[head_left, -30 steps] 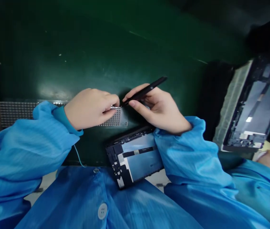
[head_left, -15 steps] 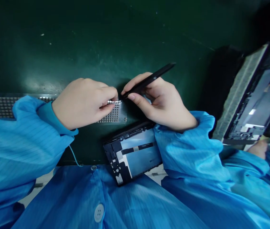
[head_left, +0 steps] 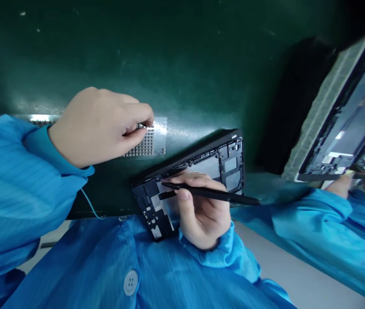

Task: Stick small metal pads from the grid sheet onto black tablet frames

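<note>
In the head view my left hand [head_left: 101, 124] is closed, thumb and forefinger pinched on a clear sheet of small grey square pads [head_left: 139, 149] that lies on the table. A bare clear strip of the sheet sticks out past my fingertips. My right hand [head_left: 203, 210] grips black tweezers [head_left: 216, 194], held pen-like. Their tips point left, over the inside of an opened tablet-like device [head_left: 210, 166] with black parts and grey panels. Whether the tips touch it or hold a pad, I cannot tell. The device sits aslant at the table's near edge, partly covered by my right hand.
On the right, a similar opened device [head_left: 353, 124] rests beside a grey-edged black block [head_left: 293, 103]. A co-worker's blue sleeve [head_left: 311, 219] and hands are close by there. A thin blue cord [head_left: 90, 205] hangs from my left cuff. The green table [head_left: 182, 60] stretches ahead.
My right hand has moved with the tweezers from the end of the pad sheet down over the opened device. My left hand keeps its pinch at the sheet. The view has shifted slightly.
</note>
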Demonstrator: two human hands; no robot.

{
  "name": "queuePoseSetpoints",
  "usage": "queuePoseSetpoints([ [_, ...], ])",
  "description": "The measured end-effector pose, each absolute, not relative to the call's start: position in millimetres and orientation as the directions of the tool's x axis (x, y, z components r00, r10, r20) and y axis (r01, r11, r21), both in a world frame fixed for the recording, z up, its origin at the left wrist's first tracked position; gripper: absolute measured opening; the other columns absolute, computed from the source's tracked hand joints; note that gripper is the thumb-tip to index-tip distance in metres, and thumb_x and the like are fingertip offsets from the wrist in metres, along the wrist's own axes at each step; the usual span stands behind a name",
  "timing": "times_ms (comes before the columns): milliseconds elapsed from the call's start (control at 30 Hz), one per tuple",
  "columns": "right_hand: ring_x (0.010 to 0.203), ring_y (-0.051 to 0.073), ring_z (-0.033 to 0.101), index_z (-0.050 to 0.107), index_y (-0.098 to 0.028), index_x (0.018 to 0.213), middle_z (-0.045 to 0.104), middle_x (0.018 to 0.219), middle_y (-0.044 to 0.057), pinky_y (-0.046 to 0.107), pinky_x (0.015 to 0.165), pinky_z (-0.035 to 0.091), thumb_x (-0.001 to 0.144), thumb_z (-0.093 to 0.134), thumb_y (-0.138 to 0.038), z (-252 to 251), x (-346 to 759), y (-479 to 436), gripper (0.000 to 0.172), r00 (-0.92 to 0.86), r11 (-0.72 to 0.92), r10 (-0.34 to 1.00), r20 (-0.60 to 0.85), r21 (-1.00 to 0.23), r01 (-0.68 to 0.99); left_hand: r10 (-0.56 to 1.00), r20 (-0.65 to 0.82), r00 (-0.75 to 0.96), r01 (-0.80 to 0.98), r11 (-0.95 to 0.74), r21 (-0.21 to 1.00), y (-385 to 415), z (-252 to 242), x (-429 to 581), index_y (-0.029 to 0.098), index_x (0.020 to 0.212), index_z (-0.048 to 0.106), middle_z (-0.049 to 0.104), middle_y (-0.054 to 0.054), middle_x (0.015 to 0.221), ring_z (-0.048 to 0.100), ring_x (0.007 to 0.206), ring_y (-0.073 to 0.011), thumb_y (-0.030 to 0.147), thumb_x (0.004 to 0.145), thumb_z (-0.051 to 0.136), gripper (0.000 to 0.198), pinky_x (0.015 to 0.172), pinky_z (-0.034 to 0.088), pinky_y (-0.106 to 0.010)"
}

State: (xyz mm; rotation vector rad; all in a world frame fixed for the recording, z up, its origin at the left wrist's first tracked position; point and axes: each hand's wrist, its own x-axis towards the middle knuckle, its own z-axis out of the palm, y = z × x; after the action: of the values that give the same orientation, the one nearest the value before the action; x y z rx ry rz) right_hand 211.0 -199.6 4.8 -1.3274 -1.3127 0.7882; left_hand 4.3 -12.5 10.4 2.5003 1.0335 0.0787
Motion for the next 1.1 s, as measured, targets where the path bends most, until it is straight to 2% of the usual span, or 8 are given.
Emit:
queuePoseSetpoints([
  [133, 0.102, 0.022, 0.083, 0.071, -0.021, 0.129, 0.083, 0.107, 0.007, 0.045, 0.096, 0.071, 0.1, 0.07, -0.001, -0.1, 209.9, -189.9, 0.036, 0.142, 0.175, 0.962, 0.232, -0.928, 0.328, 0.691, -0.071, 0.719, 0.649, -0.631, 0.425, -11.9, 6.9, 2.9, 0.028, 0.111, 0.081, 0.075, 0.0, 0.084, 0.064, 0.073, -0.0196, 0.042, 0.109, 0.045, 0.039, 0.065, 0.035, -0.037],
  [267, 0.104, 0.021, 0.083, 0.07, -0.021, 0.129, 0.082, 0.11, 0.008, 0.042, 0.096, 0.072, 0.098, 0.071, 0.001, 7.9, 213.2, -192.3, 0.038, 0.109, 0.182, 0.965, 0.237, -0.91, 0.373, 0.701, -0.08, 0.709, 0.662, -0.621, 0.419, -11.7, 6.0, 2.5, 0.025, 0.112, 0.083, 0.074, -0.001, 0.082, 0.07, 0.078, -0.0201, 0.046, 0.109, 0.04, 0.049, 0.073, 0.047, -0.035],
  [367, 0.107, 0.021, 0.084, 0.072, -0.02, 0.129, 0.084, 0.113, 0.009, 0.04, 0.095, 0.072, 0.098, 0.075, 0.0, 24.1, 221.5, -183.1, 0.038, 0.016, 0.142, 0.986, 0.164, -0.893, 0.428, 0.704, -0.09, 0.705, 0.667, -0.614, 0.421, -11.3, 6.8, 1.7, 0.024, 0.114, 0.083, 0.075, -0.001, 0.087, 0.072, 0.082, -0.0228, 0.047, 0.109, 0.039, 0.05, 0.081, 0.054, -0.038],
  [467, 0.11, 0.021, 0.085, 0.076, -0.023, 0.125, 0.086, 0.118, 0.007, 0.04, 0.1, 0.071, 0.102, 0.079, -0.009, 34.3, 236.3, -145.9, 0.027, -0.073, 0.12, 0.993, 0.097, -0.883, 0.454, 0.682, -0.107, 0.724, 0.65, -0.621, 0.437, -9.9, 8.0, 0.2, 0.028, 0.113, 0.083, 0.078, -0.001, 0.091, 0.072, 0.083, -0.0231, 0.047, 0.108, 0.041, 0.046, 0.081, 0.053, -0.038],
  [567, 0.112, 0.023, 0.085, 0.076, -0.028, 0.118, 0.087, 0.119, 0.004, 0.044, 0.106, 0.072, 0.107, 0.08, -0.029, 25.5, 249.2, -94.4, 0.011, -0.197, 0.163, 0.977, 0.084, -0.89, 0.426, 0.656, -0.127, 0.744, 0.631, -0.626, 0.457, -8.3, 9.1, 0.4, 0.028, 0.116, 0.083, 0.076, -0.001, 0.089, 0.067, 0.078, -0.0193, 0.045, 0.108, 0.039, 0.047, 0.078, 0.049, -0.036],
  [733, 0.112, 0.025, 0.083, 0.074, -0.032, 0.114, 0.086, 0.117, 0.003, 0.046, 0.108, 0.073, 0.105, 0.08, -0.059, 2.8, 254.2, -50.8, 0.029, -0.283, 0.095, 0.959, -0.011, -0.928, 0.36, 0.662, -0.129, 0.738, 0.642, -0.632, 0.434, -7.7, 10.2, 3.3, 0.028, 0.113, 0.083, 0.076, 0.0, 0.087, 0.065, 0.077, -0.0176, 0.044, 0.106, 0.042, 0.045, 0.077, 0.047, -0.035],
  [933, 0.112, 0.025, 0.083, 0.074, -0.031, 0.111, 0.085, 0.117, 0.004, 0.046, 0.11, 0.072, 0.103, 0.08, -0.063, 9.8, 252.6, -57.6, 0.034, -0.264, 0.06, 0.964, -0.041, -0.929, 0.364, 0.679, -0.14, 0.721, 0.651, -0.594, 0.474, -7.3, 12.6, 3.4, 0.025, 0.112, 0.085, 0.075, -0.002, 0.085, 0.071, 0.083, -0.0211, 0.042, 0.104, 0.047, 0.043, 0.088, 0.055, -0.037],
  [1100, 0.111, 0.026, 0.081, 0.076, -0.031, 0.111, 0.084, 0.118, 0.005, 0.045, 0.108, 0.072, 0.107, 0.078, -0.055, 15.0, 253.5, -47.9, 0.024, -0.318, 0.14, 0.948, -0.024, -0.864, 0.484, 0.689, -0.213, 0.692, 0.697, -0.563, 0.445, -7.4, 17.5, 8.1, 0.025, 0.112, 0.085, 0.076, -0.002, 0.087, 0.075, 0.09, -0.0241, 0.041, 0.103, 0.053, 0.037, 0.096, 0.059, -0.041],
])
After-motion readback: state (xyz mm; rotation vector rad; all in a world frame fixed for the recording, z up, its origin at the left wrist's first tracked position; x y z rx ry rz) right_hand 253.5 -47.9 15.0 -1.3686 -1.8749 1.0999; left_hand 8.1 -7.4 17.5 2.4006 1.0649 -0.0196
